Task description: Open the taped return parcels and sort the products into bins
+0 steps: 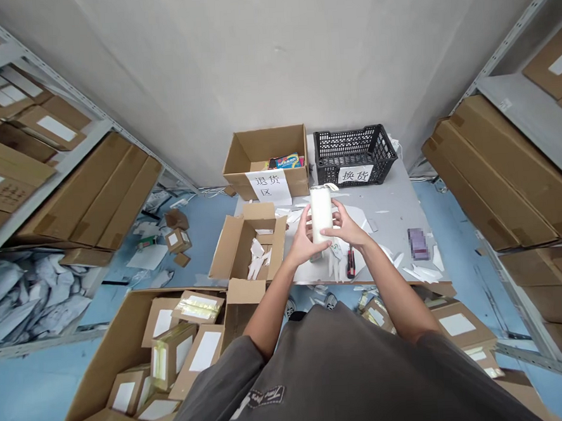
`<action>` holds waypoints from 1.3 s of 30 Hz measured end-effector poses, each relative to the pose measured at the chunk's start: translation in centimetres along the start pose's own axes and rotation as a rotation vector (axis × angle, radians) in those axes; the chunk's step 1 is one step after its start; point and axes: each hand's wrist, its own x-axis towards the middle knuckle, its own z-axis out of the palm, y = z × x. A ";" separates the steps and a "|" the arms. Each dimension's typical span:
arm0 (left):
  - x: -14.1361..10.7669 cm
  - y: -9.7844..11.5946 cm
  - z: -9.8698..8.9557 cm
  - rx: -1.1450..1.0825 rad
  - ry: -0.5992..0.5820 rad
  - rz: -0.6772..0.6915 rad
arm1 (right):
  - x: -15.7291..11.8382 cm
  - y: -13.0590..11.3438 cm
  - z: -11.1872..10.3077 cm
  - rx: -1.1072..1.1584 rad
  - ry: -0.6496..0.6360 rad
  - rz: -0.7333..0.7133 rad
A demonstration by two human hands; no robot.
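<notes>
The person's left hand (pixel 304 239) is cupping the white bottle (pixel 321 215) from its left side, the fingers (pixel 306 216) curling along that side and the thumb lying at the bottle's lower front. The right hand (pixel 349 226) is clasping the bottle from its right, the thumb pointing left across the lower front, a little above the left thumb. The left forearm (pixel 277 294) is slanting in from the bottle's near left, the right forearm (pixel 396 283) from its near right, the elbows standing wider apart than the hands.
</notes>
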 end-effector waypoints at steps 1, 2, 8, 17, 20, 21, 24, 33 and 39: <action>0.0 0.0 -0.2 -0.043 -0.034 -0.012 | -0.1 -0.1 0.0 0.013 -0.024 0.008; 0.0 -0.1 -0.4 -0.062 -0.054 -0.022 | -0.2 -0.2 0.2 0.012 -0.032 0.013; 0.1 -0.1 -0.7 0.047 0.024 -0.016 | -0.8 -0.5 1.5 -0.168 0.157 -0.044; -0.4 0.6 -0.5 0.113 0.124 0.059 | -0.7 0.4 2.5 -0.100 0.167 0.007; -0.2 0.8 -0.8 0.054 0.118 0.040 | -1.0 0.6 2.7 -0.062 0.144 -0.003; -0.2 0.9 -0.9 0.006 0.089 0.032 | -1.1 0.6 2.7 -0.038 0.108 -0.004; -0.3 1.1 -1.2 -0.062 0.010 0.010 | -1.2 0.2 2.6 0.002 0.052 -0.007; -0.8 1.3 -1.4 -0.117 -0.091 -0.050 | -1.0 -0.1 2.7 -0.019 0.058 -0.047; -1.3 0.4 -1.0 0.072 -0.011 -0.060 | -0.7 1.4 2.7 0.053 0.089 -0.018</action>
